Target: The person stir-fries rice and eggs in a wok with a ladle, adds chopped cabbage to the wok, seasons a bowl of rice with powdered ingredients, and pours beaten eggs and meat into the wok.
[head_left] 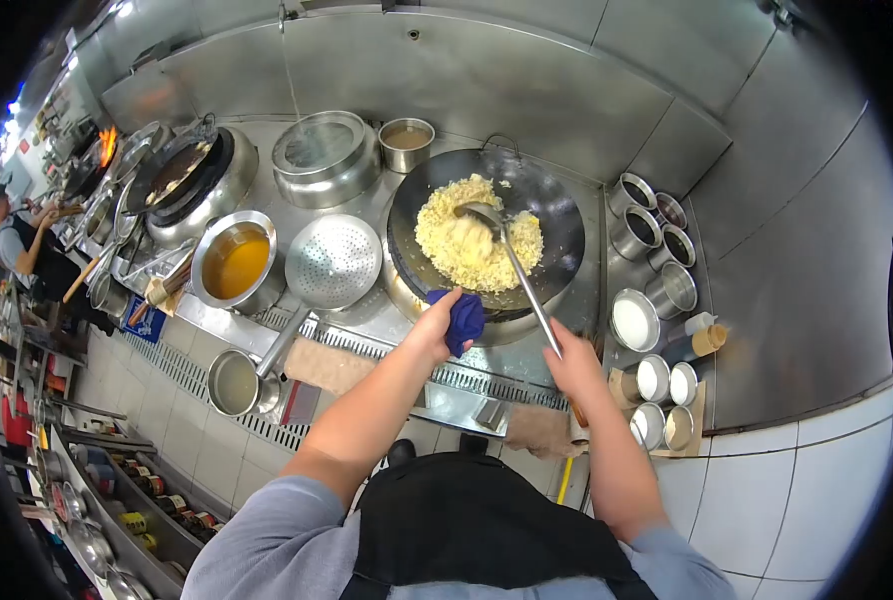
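Gripping cloth [470,318] in left hand [437,322], ladle [529,285] in right hand [573,362], skimmer [334,262] beside wok [554,220], canisters [673,291] at right

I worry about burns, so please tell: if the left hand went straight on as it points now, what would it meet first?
Most likely the near rim of the dark wok, just beyond the purple cloth in the left hand; depth is unclear, so cloth and rim may be touching.
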`<state>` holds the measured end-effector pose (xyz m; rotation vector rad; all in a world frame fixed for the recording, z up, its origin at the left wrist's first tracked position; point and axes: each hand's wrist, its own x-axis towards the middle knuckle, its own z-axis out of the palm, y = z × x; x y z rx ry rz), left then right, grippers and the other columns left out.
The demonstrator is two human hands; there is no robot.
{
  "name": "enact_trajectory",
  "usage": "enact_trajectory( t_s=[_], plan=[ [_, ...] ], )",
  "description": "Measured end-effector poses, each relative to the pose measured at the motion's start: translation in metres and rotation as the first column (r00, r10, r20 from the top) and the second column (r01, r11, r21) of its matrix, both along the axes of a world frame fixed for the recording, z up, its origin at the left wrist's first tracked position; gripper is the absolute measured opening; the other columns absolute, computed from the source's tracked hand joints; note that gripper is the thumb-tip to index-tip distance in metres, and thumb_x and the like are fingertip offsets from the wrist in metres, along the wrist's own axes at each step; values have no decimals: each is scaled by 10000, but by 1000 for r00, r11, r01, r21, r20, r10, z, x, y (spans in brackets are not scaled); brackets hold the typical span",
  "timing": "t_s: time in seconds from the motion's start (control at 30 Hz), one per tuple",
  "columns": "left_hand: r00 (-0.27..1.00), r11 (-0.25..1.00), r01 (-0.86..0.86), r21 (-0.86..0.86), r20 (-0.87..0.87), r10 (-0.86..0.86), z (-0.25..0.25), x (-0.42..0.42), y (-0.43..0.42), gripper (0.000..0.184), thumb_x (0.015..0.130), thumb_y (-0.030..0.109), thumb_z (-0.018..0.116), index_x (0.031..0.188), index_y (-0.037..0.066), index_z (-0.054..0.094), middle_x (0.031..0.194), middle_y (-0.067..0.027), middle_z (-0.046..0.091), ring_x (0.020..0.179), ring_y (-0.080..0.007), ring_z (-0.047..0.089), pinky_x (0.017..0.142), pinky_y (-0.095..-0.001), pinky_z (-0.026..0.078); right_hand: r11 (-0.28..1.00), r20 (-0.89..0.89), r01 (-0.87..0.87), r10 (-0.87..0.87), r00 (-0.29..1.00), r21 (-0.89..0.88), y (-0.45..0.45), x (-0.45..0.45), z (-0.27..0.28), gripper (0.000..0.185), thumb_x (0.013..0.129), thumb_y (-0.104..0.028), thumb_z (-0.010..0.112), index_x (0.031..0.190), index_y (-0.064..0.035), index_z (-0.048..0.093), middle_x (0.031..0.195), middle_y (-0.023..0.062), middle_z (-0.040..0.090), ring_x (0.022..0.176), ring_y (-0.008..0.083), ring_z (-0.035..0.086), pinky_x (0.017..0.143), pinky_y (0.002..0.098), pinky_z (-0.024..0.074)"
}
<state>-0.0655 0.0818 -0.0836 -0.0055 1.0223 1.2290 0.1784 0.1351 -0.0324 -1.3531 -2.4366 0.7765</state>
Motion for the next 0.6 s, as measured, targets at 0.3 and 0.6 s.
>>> enact_trajectory(
  t_s=[0.3,0.6],
  plan=[
    [988,988,-139,-69,-73,134,-45,6,34,175,802,139,532,927,22,496,776,-131,566,576,-246,566,387,-326,421,987,470,161,-146,871,9,-31,75,74,528,854,-207,580,1356,-262,429,995,198,631,866,366,617,753,439,487],
    [985,986,-166,21,-51,166,16,24,-23,150,795,140,538,912,74,471,777,-75,556,597,-195,531,433,-324,393,975,173,-161,188,967,-155,15,67,53,464,899,-247,536,1335,-116,447,1156,183,600,1046,338,585,884,372,452]
  ],
)
